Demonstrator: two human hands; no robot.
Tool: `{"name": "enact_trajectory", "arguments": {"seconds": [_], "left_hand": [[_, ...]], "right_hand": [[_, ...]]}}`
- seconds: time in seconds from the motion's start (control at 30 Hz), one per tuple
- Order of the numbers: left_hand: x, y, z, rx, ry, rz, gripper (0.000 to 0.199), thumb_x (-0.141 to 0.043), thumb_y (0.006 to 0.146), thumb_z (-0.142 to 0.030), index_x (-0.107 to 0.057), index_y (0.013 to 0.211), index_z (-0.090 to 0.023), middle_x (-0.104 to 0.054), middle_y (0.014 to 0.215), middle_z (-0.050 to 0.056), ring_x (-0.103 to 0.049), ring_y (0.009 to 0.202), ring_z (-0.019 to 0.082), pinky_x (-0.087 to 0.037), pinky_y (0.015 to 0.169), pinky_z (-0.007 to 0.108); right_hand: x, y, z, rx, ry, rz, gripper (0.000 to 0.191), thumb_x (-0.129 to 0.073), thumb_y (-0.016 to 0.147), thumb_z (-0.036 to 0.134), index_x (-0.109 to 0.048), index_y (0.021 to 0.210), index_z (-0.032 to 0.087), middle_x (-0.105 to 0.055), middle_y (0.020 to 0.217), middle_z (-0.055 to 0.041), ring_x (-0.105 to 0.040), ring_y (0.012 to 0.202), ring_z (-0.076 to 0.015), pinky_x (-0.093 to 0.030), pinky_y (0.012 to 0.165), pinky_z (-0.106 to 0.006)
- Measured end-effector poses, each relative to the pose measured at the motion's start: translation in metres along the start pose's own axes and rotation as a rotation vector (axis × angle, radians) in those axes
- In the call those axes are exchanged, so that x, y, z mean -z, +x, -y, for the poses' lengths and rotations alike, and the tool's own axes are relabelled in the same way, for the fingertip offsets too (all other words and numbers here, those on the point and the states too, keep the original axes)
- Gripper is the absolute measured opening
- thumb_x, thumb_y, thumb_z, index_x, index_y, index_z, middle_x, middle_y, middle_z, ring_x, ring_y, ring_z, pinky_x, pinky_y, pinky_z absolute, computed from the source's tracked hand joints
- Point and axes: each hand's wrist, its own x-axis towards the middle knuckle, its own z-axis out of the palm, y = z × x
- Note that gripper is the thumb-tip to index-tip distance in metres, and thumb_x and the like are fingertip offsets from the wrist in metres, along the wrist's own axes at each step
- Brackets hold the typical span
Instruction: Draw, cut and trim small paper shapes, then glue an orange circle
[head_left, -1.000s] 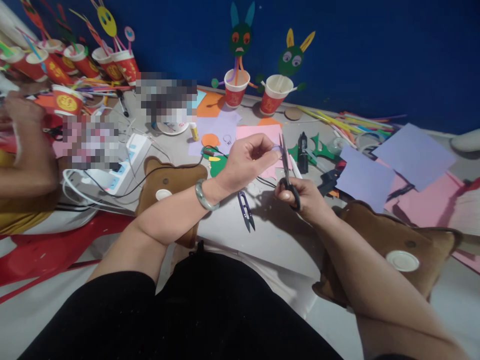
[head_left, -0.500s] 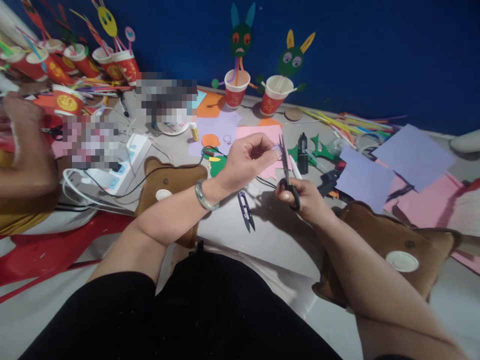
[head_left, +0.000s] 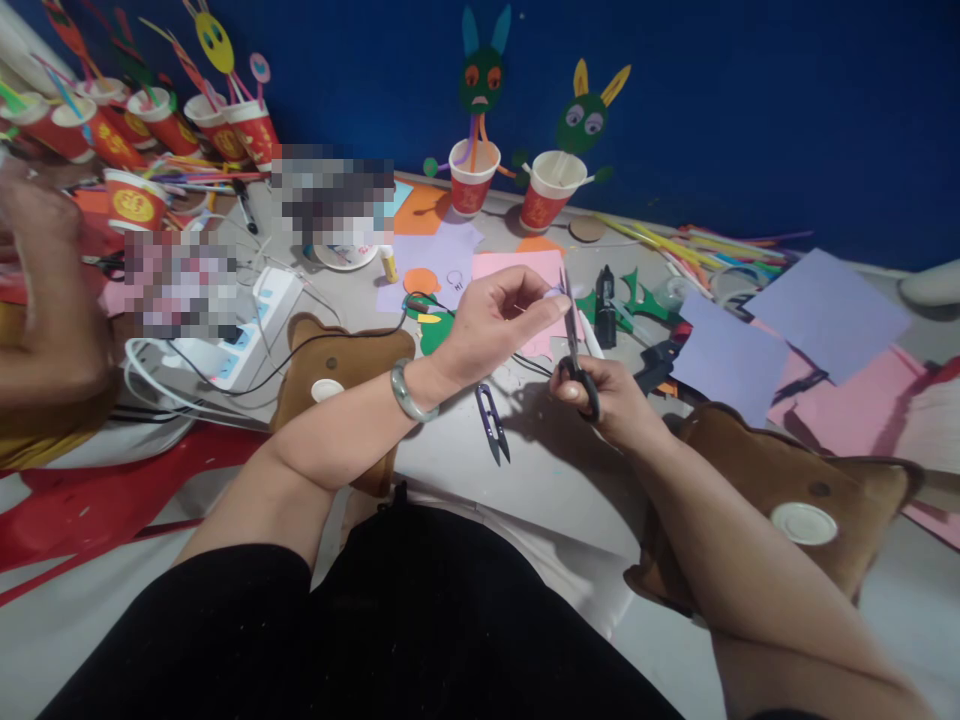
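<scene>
My left hand (head_left: 502, 315) pinches a small piece of purple paper (head_left: 553, 294), mostly hidden by the fingertips. In my right hand (head_left: 604, 395) is a pair of black-handled scissors (head_left: 572, 335), its blades pointing up beside the left fingertips and the paper. Beneath the hands, thread snips (head_left: 493, 424) lie on the white table (head_left: 540, 460). Pink paper (head_left: 517, 265) and a green paper shape (head_left: 439, 333) lie behind my left hand. A black marker (head_left: 605, 310) is just beyond the scissors.
Two red paper cups (head_left: 474, 180) with green paper figures stand at the back. Brown cushions (head_left: 750, 470) lie on both sides. Purple sheets (head_left: 829, 310) and straws (head_left: 675, 245) are at right. A power strip (head_left: 259, 325) and another person's arm (head_left: 52, 290) are at left.
My left thumb and fingertips have shifted slightly on the purple paper, and the scissor blades look closer together. At left, the other person's hand has moved a little.
</scene>
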Motion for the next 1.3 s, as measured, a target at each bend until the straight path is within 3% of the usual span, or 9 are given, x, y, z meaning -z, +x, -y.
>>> {"name": "enact_trajectory", "arguments": {"seconds": [0.13, 0.9, 1.3], "left_hand": [[0.0, 0.0, 0.003, 0.01, 0.005, 0.021, 0.051, -0.093, 0.073, -0.057, -0.059, 0.073, -0.019, -0.055, 0.068, -0.005, -0.049, 0.063, 0.006, -0.041, 0.058, 0.024], [0.003, 0.001, 0.002, -0.005, 0.012, 0.017, 0.043, -0.087, 0.083, -0.046, -0.056, 0.072, -0.019, -0.053, 0.069, -0.003, -0.048, 0.065, 0.008, -0.04, 0.06, 0.025], [0.0, -0.001, 0.004, 0.003, -0.008, 0.026, 0.046, -0.088, 0.081, -0.05, -0.056, 0.071, -0.018, -0.053, 0.069, -0.003, -0.05, 0.064, 0.007, -0.041, 0.059, 0.025]], "right_hand": [[0.001, 0.0, 0.001, 0.009, -0.027, 0.004, 0.063, -0.083, 0.067, 0.079, -0.053, 0.061, 0.024, -0.044, 0.059, 0.0002, -0.037, 0.058, -0.0152, -0.03, 0.056, -0.034], [0.0, 0.001, 0.002, 0.008, 0.008, -0.007, 0.067, -0.085, 0.063, 0.083, -0.055, 0.059, 0.024, -0.047, 0.057, -0.0004, -0.037, 0.056, -0.0142, -0.031, 0.054, -0.034], [0.0, 0.003, -0.013, 0.089, 0.048, 0.039, 0.073, -0.081, 0.062, 0.091, -0.057, 0.063, 0.021, -0.055, 0.06, -0.0006, -0.041, 0.056, -0.0135, -0.031, 0.055, -0.031]]}}
